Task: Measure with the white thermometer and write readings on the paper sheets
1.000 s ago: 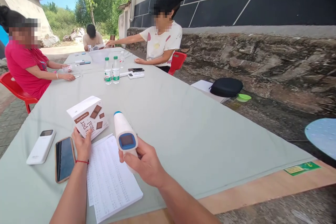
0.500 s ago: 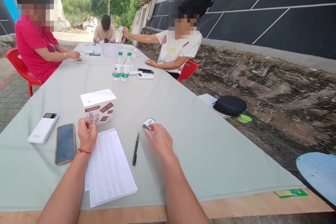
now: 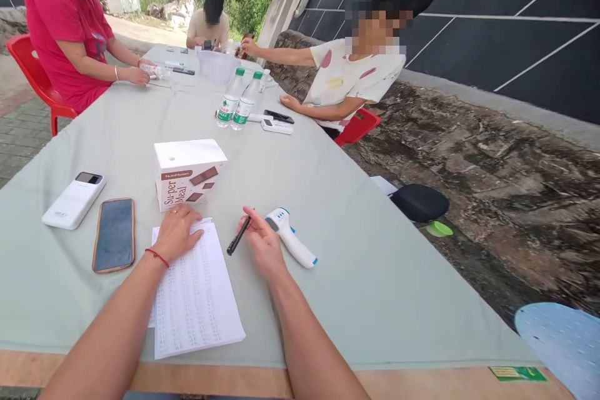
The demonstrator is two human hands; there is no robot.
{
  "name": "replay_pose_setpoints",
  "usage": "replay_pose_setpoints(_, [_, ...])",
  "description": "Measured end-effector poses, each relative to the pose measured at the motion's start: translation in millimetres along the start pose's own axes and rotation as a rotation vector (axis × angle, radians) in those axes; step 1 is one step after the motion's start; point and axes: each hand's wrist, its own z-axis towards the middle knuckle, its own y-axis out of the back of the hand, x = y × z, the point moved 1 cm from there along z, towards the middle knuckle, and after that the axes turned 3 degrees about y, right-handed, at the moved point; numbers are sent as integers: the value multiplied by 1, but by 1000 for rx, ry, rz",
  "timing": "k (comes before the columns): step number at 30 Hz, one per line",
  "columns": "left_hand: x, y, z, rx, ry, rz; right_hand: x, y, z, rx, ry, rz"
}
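On the table (image 3: 398, 300) before you, your left hand (image 3: 179, 231) is resting on the paper sheets' (image 3: 199, 306) far end, with the box (image 3: 190, 175) standing just behind and the phone (image 3: 114, 236), then the power bank (image 3: 74, 201), lying leftward. Right of the sheets, your right hand (image 3: 262, 240) is holding the pen (image 3: 238, 237), the thermometer (image 3: 296, 244) lying just rightward. Two bottles (image 3: 228, 103) are standing farther back.

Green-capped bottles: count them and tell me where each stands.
2: the left bottle and the right bottle, side by side on the table beyond the white box; others might be hidden.
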Motion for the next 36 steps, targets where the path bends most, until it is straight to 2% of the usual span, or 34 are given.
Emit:
replay_pose_setpoints(3, [-3,0,0,20,-3,24,0,-17,-6,-50,-36,171])
replay_pose_setpoints(7, [-7,0,0,44,-16,22,1,-32,-14,-29,-120,202])
replay_pose_setpoints(10, [-9,0,1,57,-25,10,-1,-35,-17,-32,-131,132])
replay_pose_setpoints(15, [-12,2,2,77,-16,-4,-6,-36,-16,-121,-134,-46])
replay_pose_setpoints(22, [-15,1,3,102,-6,-32,-2,-36,-16,-98,-155,-238])
replay_pose_setpoints(36, [-17,0,3,98,2,-52,-4,-34,-20,-3,-85,-305])
